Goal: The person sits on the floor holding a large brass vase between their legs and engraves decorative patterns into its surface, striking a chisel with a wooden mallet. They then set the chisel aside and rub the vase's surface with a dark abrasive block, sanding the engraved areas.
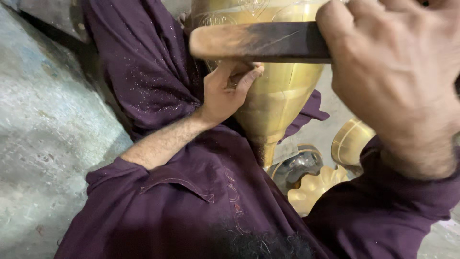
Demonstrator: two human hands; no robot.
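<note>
A large brass vessel (278, 96) with engraved patterns tapers down to a narrow neck across my lap. My left hand (225, 93) presses against its side with fingers curled, apparently pinching a small tool against the metal. My right hand (397, 72) is raised close to the camera, gripping a dark wooden mallet handle (258, 42) that lies horizontally above my left hand; its worn end looks blurred. Both sleeves are dark purple.
More brass pieces lie on the floor at the right: a round brass dish (350, 141), a scalloped brass piece (316, 187) and a dark metal object (297, 165). A rough grey concrete surface (43, 144) fills the left side.
</note>
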